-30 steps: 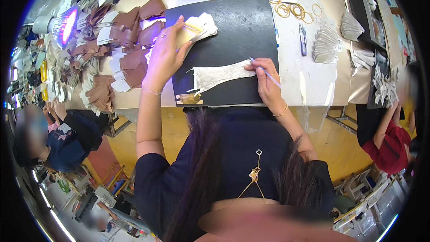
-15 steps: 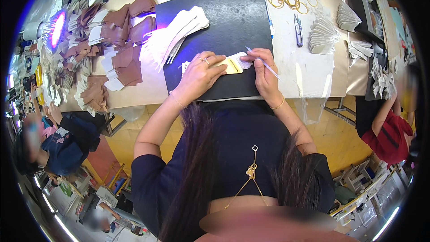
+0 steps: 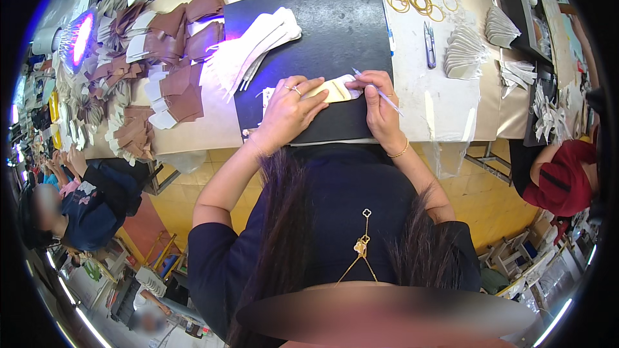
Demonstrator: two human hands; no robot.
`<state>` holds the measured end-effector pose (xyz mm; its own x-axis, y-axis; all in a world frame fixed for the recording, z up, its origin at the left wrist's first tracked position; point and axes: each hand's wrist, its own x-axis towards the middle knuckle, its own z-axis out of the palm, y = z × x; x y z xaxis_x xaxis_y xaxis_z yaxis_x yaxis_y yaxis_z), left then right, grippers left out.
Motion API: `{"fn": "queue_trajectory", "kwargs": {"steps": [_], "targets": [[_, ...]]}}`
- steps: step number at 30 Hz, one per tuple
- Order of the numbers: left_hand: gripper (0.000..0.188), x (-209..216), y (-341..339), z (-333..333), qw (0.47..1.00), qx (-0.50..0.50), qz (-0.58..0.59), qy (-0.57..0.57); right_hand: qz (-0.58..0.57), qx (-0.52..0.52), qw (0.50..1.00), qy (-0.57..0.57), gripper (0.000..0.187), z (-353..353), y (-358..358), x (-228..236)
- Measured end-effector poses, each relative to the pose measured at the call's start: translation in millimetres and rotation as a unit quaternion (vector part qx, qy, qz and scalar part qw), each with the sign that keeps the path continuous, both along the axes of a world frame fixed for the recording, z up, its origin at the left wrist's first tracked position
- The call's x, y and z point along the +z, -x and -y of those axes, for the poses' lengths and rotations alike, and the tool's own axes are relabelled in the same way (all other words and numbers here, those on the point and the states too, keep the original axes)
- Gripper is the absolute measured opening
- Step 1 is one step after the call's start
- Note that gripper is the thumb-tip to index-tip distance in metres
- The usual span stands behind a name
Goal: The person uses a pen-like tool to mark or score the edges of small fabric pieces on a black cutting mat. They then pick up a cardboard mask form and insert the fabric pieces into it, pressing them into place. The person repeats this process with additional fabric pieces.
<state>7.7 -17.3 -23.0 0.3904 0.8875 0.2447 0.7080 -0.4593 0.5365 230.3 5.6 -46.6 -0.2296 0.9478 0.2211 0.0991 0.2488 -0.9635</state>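
My left hand [image 3: 290, 111] lies with its fingers stretched over a small cream-yellow piece [image 3: 336, 92], holding it down on a black mat [image 3: 342, 32]. A whitish end of that piece sticks out towards my right hand [image 3: 383, 113]. This hand pinches a slim, pale pen-like tool [image 3: 392, 100]; its thin tip points up and to the left, beside the piece. What the tip touches cannot be made out. Beyond my left hand, a fanned stack of white strips [image 3: 258, 42] rests on the mat.
Piles of brown and white cut pieces [image 3: 174, 93] cover the left, near a glowing lamp [image 3: 78, 38]. On the right lie thread snips [image 3: 430, 45], yellow rings [image 3: 412, 1] and fanned off-white pieces [image 3: 464, 51]. Other people sit left [image 3: 97, 212] and right [image 3: 567, 177].
My left hand and the cream-yellow piece have shifted and turned slightly; my right hand stays nearly in place with the pen-like tool. The person at the right has moved.
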Motion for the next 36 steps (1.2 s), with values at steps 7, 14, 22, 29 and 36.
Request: {"fn": "queue_trajectory", "kwargs": {"steps": [7, 14, 22, 29, 36], "targets": [[0.027, -0.7, 0.1, 0.3, 1.000, -0.011, -0.018, -0.010, 0.111, -0.002, 0.989, -0.097, 0.011, -2.3, 1.2, 8.9], [0.024, 1.7, -8.8, 6.4, 0.997, 0.006, -0.074, -0.029, 0.215, 0.017, 0.956, -0.200, 0.008, -2.6, 9.8, 21.0], [0.025, 3.0, -9.9, 7.6, 0.996, 0.006, -0.081, -0.023, 0.278, 0.051, 0.937, -0.204, 0.007, -0.6, 2.7, 31.0], [0.027, 2.8, -8.3, 4.4, 0.998, -0.006, -0.051, -0.037, 0.142, -0.028, 0.983, -0.111, 0.014, 1.5, -3.4, 28.3], [0.029, 17.8, 0.3, 3.1, 1.000, -0.005, 0.016, 0.003, 0.156, -0.031, 0.985, -0.061, 0.015, 5.8, 0.1, 22.3]]}}
